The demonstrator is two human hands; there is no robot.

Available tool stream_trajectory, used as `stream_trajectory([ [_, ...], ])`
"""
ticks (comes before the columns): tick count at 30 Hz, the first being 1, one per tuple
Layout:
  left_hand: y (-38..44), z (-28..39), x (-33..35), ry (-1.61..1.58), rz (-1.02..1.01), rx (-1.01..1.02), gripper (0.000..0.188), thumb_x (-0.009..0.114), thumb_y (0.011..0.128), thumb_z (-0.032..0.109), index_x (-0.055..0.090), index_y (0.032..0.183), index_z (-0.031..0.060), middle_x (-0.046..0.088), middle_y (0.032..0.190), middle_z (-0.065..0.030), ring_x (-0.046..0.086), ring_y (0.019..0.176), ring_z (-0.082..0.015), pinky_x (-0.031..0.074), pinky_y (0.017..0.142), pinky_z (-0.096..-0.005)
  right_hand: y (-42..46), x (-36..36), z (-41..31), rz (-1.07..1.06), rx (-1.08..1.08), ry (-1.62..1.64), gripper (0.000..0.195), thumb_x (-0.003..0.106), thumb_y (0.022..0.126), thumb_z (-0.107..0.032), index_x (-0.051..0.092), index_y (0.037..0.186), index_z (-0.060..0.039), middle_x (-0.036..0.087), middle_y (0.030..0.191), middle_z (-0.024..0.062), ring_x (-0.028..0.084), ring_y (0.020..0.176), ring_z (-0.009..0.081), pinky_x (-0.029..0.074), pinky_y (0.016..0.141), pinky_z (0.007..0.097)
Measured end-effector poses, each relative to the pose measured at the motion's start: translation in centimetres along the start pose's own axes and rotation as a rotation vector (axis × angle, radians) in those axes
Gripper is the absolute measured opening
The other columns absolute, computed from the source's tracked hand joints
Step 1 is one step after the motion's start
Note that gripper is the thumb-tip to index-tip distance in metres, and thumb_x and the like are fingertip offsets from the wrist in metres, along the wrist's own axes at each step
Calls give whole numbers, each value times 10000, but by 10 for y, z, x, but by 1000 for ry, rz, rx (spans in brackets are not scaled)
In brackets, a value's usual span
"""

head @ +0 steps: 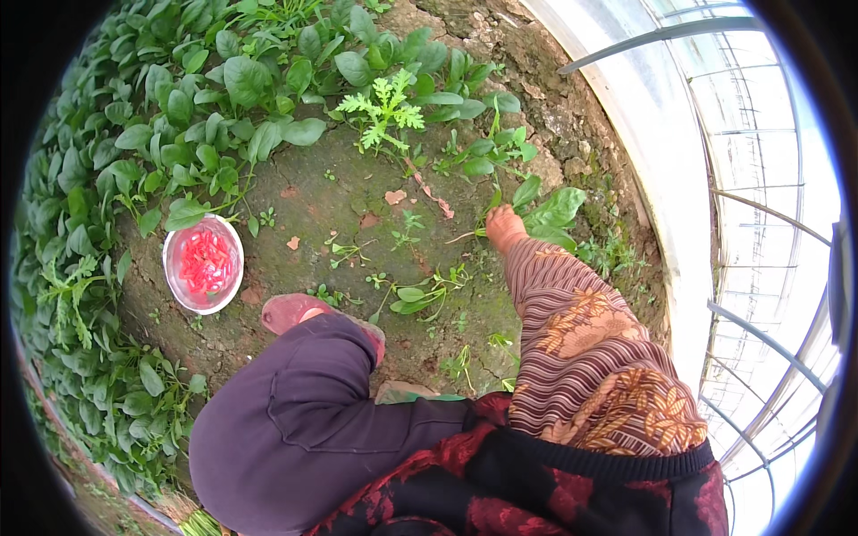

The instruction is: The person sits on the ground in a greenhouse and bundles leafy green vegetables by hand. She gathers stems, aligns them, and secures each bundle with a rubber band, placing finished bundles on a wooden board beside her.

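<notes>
At the right of the bare soil, my right hand (506, 229) grips a leafy green plant (555, 209) that looks like spinach. Broad leaves spread to the right of the fist, and a thin pale root sticks out to its left. The fingertips are partly hidden. A brown striped, flowered sleeve covers that arm. My left hand is out of view. On the ground in front of me lie a small uprooted-looking plant (419, 299) and a few little weeds (458, 365).
A white bowl (234, 293) of small red pieces (206, 260) stands on the soil. Dense spinach-like plants (167, 120) grow left and ahead, near a jagged-leaved weed (385, 110). Plastic greenhouse sheeting (643, 127) borders the right. A bundle of stems (200, 522) lies bottom left.
</notes>
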State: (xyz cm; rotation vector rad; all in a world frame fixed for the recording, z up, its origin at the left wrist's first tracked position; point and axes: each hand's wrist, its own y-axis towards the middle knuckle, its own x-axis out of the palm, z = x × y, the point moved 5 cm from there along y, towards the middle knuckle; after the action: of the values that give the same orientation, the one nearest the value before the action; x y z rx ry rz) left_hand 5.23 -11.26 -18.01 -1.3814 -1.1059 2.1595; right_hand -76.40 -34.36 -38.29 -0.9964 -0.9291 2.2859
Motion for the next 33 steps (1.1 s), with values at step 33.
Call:
stream_trajectory([
  [33,-14,-6,19,-12,-82,-146,450,595,931,321,536,1246,4,618,1164,-274,585,1042,-451,474,849,-498,-10,6,11,12,9,346,281,507,919,-176,605,1122,-9,651,1087,123,595,1109,274,377,947,433],
])
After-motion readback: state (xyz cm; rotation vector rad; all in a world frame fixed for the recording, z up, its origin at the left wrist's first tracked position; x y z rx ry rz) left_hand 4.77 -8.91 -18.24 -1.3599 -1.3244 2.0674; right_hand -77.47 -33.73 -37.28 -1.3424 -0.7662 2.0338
